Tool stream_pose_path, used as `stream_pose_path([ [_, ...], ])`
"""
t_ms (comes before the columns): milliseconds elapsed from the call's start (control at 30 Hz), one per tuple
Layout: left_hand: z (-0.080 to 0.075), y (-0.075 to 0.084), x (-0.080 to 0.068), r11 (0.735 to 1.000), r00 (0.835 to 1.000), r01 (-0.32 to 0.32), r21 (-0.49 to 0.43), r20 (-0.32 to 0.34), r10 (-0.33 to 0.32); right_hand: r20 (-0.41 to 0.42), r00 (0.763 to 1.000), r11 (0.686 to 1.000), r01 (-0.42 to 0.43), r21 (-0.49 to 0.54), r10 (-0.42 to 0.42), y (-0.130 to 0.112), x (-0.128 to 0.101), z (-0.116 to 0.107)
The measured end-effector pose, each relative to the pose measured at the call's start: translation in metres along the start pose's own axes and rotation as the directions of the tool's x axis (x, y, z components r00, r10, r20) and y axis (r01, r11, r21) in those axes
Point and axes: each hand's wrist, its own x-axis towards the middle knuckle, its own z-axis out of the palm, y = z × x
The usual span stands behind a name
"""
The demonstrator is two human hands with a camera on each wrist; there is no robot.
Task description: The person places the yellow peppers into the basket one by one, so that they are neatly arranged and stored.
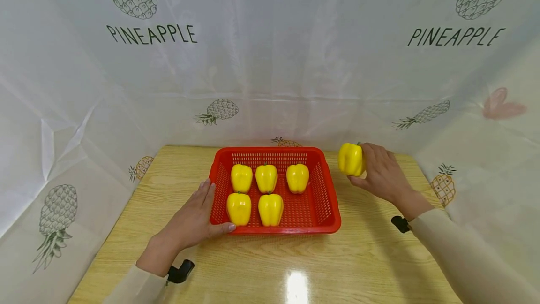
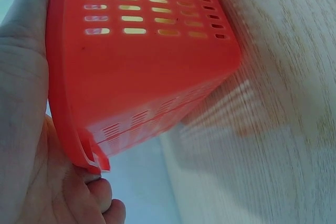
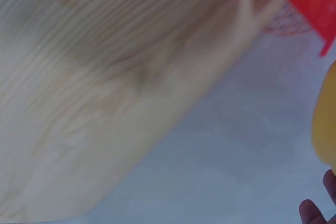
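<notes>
My right hand [image 1: 383, 172] grips a yellow bell pepper [image 1: 350, 159] above the table, just right of a red basket [image 1: 330, 201]. In the right wrist view, part of this pepper and some fingertips [image 3: 311, 212] show at the right edge. Several more yellow bell peppers stand in the basket, three in the back row, including one [image 1: 297, 178] apart at the right. At the basket's front left corner, my left hand [image 1: 191, 217] rests against the rim, thumb along the front, fingers along the left side. The left wrist view shows the hand against the rim from outside.
The basket stands on a light wooden table [image 1: 363, 266], near its back edge. White sheeting [image 1: 287, 60] printed with pineapples surrounds the table at the back and both sides. Bare tabletop lies in front of the basket and to its right.
</notes>
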Motion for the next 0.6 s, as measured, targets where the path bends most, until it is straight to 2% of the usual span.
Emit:
stream_pose_path([
  [233, -0.001, 0.0, 0.0, 1.0, 1.0, -0.001, 0.001, 0.005, 0.001, 0.03, 0.999, 0.999, 0.046, -0.007, -0.046, -0.039, 0.023, -0.005],
  [400, -0.001, 0.001, 0.0, 1.0, 1.0, 0.0, 0.002, 0.003, 0.0, 0.104, 0.992, 0.997, 0.078, -0.016, -0.076, -0.068, 0.033, -0.007],
  [600, 0.0, 0.0, 0.0, 1.0, 1.0, -0.004, 0.013, -0.009, 0.005, 0.213, 0.969, 0.99, 0.133, -0.039, -0.122, -0.095, 0.035, -0.003],
])
